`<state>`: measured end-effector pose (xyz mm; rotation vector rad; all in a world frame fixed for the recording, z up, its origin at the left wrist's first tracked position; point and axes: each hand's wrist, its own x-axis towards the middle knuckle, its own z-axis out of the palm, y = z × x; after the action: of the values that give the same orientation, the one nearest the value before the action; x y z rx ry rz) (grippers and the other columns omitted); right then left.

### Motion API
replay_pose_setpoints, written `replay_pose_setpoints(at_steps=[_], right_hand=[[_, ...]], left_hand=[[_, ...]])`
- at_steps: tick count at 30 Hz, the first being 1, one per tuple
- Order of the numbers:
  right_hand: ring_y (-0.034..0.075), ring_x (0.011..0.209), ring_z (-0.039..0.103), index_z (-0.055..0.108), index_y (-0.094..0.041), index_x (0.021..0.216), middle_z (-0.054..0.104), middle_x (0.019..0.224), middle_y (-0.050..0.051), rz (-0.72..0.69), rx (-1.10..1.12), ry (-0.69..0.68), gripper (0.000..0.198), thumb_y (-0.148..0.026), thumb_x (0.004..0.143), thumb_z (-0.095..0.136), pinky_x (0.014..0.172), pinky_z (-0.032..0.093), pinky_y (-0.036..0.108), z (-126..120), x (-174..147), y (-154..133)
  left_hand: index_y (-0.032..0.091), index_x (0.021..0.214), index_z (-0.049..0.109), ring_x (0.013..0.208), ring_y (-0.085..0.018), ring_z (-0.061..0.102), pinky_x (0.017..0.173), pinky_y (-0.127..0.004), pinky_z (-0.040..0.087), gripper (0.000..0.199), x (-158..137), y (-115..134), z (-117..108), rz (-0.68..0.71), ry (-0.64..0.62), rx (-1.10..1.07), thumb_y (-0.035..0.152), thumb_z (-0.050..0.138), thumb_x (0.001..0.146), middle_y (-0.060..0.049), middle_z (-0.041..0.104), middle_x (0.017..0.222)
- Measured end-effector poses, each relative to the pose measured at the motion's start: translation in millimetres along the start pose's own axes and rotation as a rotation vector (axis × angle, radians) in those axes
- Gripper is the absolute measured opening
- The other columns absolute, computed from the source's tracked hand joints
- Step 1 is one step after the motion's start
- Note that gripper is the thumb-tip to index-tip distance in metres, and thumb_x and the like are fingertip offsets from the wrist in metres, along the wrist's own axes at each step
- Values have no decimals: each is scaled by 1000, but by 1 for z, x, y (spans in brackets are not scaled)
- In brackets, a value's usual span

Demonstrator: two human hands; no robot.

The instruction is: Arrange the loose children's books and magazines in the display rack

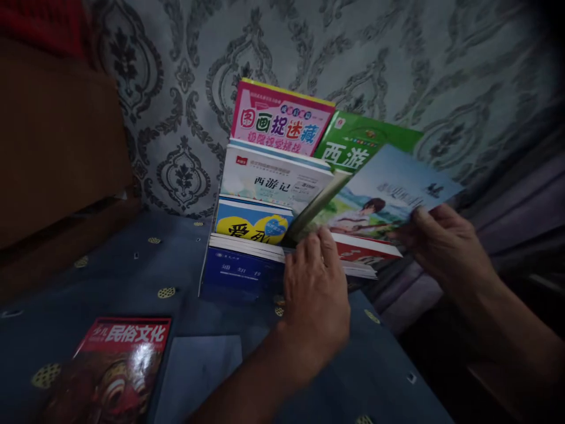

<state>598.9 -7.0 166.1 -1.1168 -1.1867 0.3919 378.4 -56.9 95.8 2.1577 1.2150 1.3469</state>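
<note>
My right hand (445,241) pinches the right edge of a light-blue illustrated book (375,191), which tilts over the right side of a tiered book rack. My left hand (315,282) rests at the rack's middle, its fingers curled over the books' edges; what they grip, if anything, is hidden. Behind the tilted book stands a green book (348,144). To the left are a pink book (278,121), a white book (273,182), a blue-and-yellow book (251,222) and a dark blue booklet (238,274). A red-covered book (366,248) sits below the tilted book.
A red-topped book (126,359) and a plain grey-blue flat item (200,371) lie on the patterned dark cloth (168,265) in front. A brown box (62,147) stands at the left, patterned wallpaper (185,171) behind, and a curtain (498,194) at the right.
</note>
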Motion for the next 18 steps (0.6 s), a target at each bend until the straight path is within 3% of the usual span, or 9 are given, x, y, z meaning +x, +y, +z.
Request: replay_pose_setpoints(at_steps=[5, 9, 13, 16, 18], right_hand=[[31, 88, 72, 67, -25, 75, 75, 101, 13, 261, -24, -192, 44, -43, 47, 96, 68, 58, 41, 4, -19, 20], [23, 72, 70, 67, -24, 72, 77, 90, 8, 392, 23, -200, 37, -42, 50, 92, 55, 51, 31, 5, -23, 34], [18, 68, 68, 71, -22, 75, 76, 83, 6, 391, 57, -236, 31, -40, 57, 90, 57, 49, 27, 5, -25, 30], [16, 66, 66, 70, -20, 66, 76, 78, 5, 405, 18, -297, 35, -40, 49, 93, 60, 51, 26, 5, -28, 19], [15, 64, 65, 69, -19, 62, 74, 73, 4, 420, -6, -319, 37, -36, 43, 95, 61, 51, 24, 4, -31, 12]], left_hand=[[10, 151, 35, 133, -39, 52, 111, -57, 44, 56, 2, -1, -12, 15, -28, -37, 9, 41, 95, -27, 50, 146], [11, 138, 48, 128, -35, 56, 109, -49, 45, 45, 28, -17, -52, 77, -110, -75, 8, 45, 93, -21, 62, 131], [15, 110, 62, 117, -33, 62, 102, -50, 49, 25, 71, -35, -84, 119, -159, 25, 6, 46, 92, -13, 70, 107], [16, 84, 63, 111, -34, 64, 99, -49, 50, 12, 91, -39, -80, 166, -299, 90, 7, 57, 86, -12, 69, 94], [17, 75, 60, 107, -33, 65, 97, -49, 50, 14, 96, -39, -69, 177, -347, 86, 6, 60, 83, -12, 68, 90]])
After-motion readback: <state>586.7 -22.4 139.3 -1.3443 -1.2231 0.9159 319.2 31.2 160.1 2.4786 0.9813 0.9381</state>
